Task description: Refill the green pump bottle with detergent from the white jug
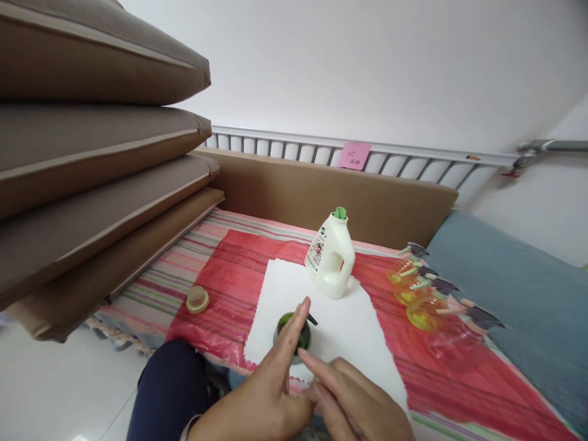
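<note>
My left hand (264, 392) is upright with its fingers stretched out and pressed flat together, holding nothing. Close against its palm is my right hand (351, 398), its index finger extended toward the left palm and nothing visible in it. Behind my left fingers, partly hidden, a small round cup (304, 343) with green inside and a dark handle or stick rests on a white cloth (353, 331). Beyond it stands a white jug (331, 257) with a green spout and a printed label.
Several spray bottles (425, 312) line the right side of the red plastic sheet (229, 275). A beige cap (197, 299) lies at left. Stacked brown cushions (105, 141) rise on the left. A brown board (321, 196) leans before the radiator, which carries a pink note (354, 155).
</note>
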Action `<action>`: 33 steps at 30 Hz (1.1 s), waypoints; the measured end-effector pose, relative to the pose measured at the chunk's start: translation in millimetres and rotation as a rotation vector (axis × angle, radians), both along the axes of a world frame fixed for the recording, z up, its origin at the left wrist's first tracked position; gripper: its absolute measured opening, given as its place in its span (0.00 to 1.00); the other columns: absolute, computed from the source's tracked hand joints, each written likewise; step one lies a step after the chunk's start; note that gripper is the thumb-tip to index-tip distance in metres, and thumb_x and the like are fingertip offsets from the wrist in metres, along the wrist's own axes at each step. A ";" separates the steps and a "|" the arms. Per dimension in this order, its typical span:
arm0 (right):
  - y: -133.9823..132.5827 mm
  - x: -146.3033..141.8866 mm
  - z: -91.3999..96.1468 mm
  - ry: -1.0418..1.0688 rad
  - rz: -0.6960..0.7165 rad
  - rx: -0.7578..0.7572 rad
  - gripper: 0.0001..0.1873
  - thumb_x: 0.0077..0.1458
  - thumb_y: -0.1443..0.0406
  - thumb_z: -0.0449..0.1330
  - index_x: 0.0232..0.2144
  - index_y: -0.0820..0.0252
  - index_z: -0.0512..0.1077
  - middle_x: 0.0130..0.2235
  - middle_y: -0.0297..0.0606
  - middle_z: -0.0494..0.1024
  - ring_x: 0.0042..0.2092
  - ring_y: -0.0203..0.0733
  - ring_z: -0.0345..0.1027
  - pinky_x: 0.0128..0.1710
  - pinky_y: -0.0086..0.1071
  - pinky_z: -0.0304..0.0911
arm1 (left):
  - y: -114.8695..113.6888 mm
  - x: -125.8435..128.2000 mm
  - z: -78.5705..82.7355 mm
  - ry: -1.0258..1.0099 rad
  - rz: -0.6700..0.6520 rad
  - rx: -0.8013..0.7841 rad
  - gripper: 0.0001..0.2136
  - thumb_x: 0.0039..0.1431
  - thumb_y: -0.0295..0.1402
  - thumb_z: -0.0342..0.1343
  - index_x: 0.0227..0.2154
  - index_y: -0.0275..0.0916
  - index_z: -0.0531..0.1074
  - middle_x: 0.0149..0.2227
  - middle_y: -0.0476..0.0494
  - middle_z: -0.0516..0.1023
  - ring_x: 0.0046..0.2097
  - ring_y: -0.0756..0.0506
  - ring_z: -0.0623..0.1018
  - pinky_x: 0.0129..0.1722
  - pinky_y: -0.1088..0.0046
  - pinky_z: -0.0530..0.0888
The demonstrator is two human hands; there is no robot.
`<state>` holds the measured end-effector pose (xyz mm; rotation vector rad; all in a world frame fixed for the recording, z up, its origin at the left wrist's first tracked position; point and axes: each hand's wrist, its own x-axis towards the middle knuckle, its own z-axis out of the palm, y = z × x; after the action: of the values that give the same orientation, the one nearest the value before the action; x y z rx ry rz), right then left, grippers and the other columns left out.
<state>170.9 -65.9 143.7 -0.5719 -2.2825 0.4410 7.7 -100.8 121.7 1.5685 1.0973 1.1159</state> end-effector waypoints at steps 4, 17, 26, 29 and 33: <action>4.0 -10.1 -5.3 -0.029 -0.012 0.077 0.20 0.60 0.68 0.48 0.53 0.53 0.63 0.30 0.37 0.74 0.31 0.40 0.71 0.28 0.29 0.68 | -0.6 1.7 1.4 0.025 -0.002 0.020 0.45 0.46 0.17 0.49 0.63 0.50 0.33 0.67 0.54 0.34 0.66 0.44 0.38 0.64 0.56 0.40; 9.2 -10.4 -10.1 -0.083 0.020 0.162 0.19 0.60 0.71 0.45 0.51 0.57 0.63 0.28 0.36 0.70 0.29 0.40 0.66 0.26 0.31 0.63 | -0.7 0.6 -2.9 0.069 0.000 0.060 0.46 0.44 0.16 0.48 0.63 0.49 0.34 0.67 0.53 0.35 0.66 0.47 0.39 0.64 0.62 0.42; 11.1 -12.4 -4.2 -0.073 -0.035 0.295 0.18 0.57 0.73 0.45 0.47 0.60 0.67 0.26 0.36 0.70 0.27 0.40 0.64 0.24 0.32 0.60 | 0.1 1.9 -4.9 0.064 0.017 0.066 0.45 0.45 0.16 0.48 0.63 0.48 0.34 0.67 0.53 0.35 0.66 0.46 0.39 0.64 0.62 0.42; 11.8 -13.0 -4.3 -0.077 -0.043 0.334 0.18 0.58 0.72 0.44 0.47 0.61 0.67 0.25 0.36 0.70 0.26 0.39 0.64 0.23 0.32 0.58 | 0.5 2.4 -3.7 0.069 0.023 0.058 0.44 0.45 0.16 0.48 0.63 0.47 0.34 0.67 0.52 0.35 0.66 0.46 0.39 0.64 0.61 0.41; 11.9 -17.3 -4.3 -0.063 -0.069 0.379 0.18 0.59 0.71 0.44 0.47 0.61 0.69 0.25 0.36 0.71 0.26 0.40 0.64 0.25 0.33 0.57 | 0.4 3.7 -1.6 0.058 0.077 0.055 0.44 0.46 0.17 0.48 0.63 0.47 0.33 0.67 0.52 0.36 0.66 0.46 0.39 0.64 0.60 0.42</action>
<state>153.6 -54.0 139.4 -0.4735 -2.3175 -0.0464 11.4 -100.4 120.1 1.6223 1.1834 1.1669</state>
